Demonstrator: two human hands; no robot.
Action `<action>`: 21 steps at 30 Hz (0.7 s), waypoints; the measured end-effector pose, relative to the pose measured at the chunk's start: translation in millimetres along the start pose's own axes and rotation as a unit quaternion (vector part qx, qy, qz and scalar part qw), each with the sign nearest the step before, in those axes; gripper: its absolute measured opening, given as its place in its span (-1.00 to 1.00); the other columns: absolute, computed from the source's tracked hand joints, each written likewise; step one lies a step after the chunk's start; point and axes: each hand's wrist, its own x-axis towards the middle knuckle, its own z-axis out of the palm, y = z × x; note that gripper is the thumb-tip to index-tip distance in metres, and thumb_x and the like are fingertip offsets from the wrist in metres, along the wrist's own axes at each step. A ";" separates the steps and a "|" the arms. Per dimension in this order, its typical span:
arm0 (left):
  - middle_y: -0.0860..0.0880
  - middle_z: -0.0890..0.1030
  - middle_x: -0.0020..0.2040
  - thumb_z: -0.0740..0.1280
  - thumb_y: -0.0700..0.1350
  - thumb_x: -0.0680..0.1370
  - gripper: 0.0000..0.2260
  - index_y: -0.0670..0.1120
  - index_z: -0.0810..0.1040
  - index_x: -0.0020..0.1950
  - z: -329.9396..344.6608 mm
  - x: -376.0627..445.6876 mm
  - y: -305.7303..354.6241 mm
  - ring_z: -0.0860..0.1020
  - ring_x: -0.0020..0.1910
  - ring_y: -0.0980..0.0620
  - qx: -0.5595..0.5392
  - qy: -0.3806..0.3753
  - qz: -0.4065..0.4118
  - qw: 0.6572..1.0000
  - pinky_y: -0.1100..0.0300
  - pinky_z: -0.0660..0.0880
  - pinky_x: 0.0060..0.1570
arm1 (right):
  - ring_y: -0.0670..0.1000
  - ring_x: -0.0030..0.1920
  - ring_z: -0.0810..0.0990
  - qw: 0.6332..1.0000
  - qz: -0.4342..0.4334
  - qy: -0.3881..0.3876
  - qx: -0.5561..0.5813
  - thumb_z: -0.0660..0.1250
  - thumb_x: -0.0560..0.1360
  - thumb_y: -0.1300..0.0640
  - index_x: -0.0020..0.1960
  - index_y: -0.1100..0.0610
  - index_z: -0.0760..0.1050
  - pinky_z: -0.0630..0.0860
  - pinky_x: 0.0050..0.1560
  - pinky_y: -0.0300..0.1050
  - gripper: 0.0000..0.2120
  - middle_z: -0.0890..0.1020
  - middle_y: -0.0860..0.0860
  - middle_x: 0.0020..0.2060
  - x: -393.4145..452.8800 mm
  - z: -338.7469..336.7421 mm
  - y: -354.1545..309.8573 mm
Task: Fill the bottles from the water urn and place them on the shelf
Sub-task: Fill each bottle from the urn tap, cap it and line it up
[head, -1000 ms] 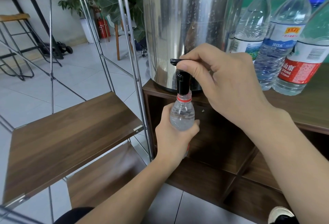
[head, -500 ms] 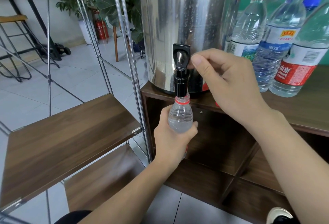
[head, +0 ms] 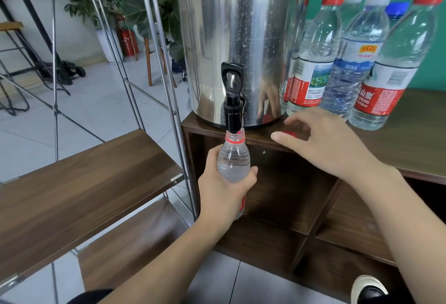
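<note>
My left hand [head: 224,190] grips a clear plastic bottle [head: 233,159] with a red neck ring, its uncapped mouth right under the black tap [head: 232,101] of the steel water urn [head: 243,38]. The bottle holds water up into its shoulder. The tap lever stands upright. My right hand [head: 321,142] hovers over the cabinet top beside the urn, fingers spread above a red bottle cap [head: 290,133] that lies there. Whether the fingers touch the cap I cannot tell.
Several capped water bottles [head: 313,62] stand on the wooden cabinet [head: 415,134] right of the urn. A metal-framed shelf unit with wooden boards [head: 84,183] stands to the left, close to the cabinet. Stools and plants sit on the tiled floor behind.
My right hand let go of the tap lever, which sprang from horizontal to upright, and moved down right to the red cap on the cabinet. The bottle stayed under the tap.
</note>
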 end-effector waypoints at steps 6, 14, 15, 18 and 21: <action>0.24 0.65 0.07 0.63 0.00 0.42 -0.50 0.18 0.50 0.27 -2.1 -2.8 1.0 0.64 0.07 0.23 0.002 0.004 -0.009 1.000 0.01 0.61 0.23 | -0.09 -0.05 0.54 0.999 0.001 -0.030 0.030 0.38 0.41 -0.34 0.16 -0.01 0.61 0.54 0.04 -0.05 -0.51 0.59 -0.10 -0.04 -3.4 0.7 2.5; 0.18 0.68 0.07 0.64 -0.02 0.42 -0.52 0.19 0.52 0.25 -7.2 -8.4 0.2 0.67 0.07 0.17 -0.011 0.004 -0.021 1.000 -0.08 0.61 0.22 | -0.28 -0.13 0.52 0.992 -0.073 -0.038 0.097 0.55 0.42 -0.07 0.21 -0.02 0.62 0.37 -0.11 -0.49 -0.61 0.54 -0.21 -0.10 -7.4 -2.4 -24.1; 0.16 0.69 0.07 0.64 -0.03 0.42 -0.52 0.18 0.53 0.24 -7.9 -9.6 0.5 0.67 0.07 0.16 -0.013 0.004 -0.020 1.000 -0.09 0.61 0.21 | -0.31 -0.13 0.52 0.990 -0.082 -0.044 0.110 0.56 0.42 -0.04 0.21 -0.01 0.62 0.38 -0.11 -0.49 -0.61 0.53 -0.22 -0.11 -8.8 -2.4 -29.2; 0.12 0.69 0.08 0.64 -0.01 0.40 -0.52 0.16 0.53 0.24 -10.0 -13.2 1.1 0.68 0.08 0.11 -0.016 -0.002 -0.014 1.000 -0.13 0.61 0.20 | -0.34 -0.16 0.52 0.984 -0.107 -0.046 0.135 0.59 0.41 0.03 0.20 0.04 0.64 0.40 -0.09 -0.48 -0.62 0.52 -0.24 -0.15 -11.4 -0.4 -41.2; 0.10 0.69 0.09 0.61 0.04 0.37 -0.51 0.17 0.53 0.25 -11.4 -17.2 2.9 0.68 0.09 0.08 -0.017 -0.007 -0.013 1.000 -0.15 0.61 0.20 | -0.34 -0.17 0.53 0.980 -0.113 -0.054 0.154 0.59 0.41 0.03 0.22 0.02 0.63 0.41 -0.10 -0.48 -0.60 0.53 -0.25 -0.17 -11.6 -0.4 -48.8</action>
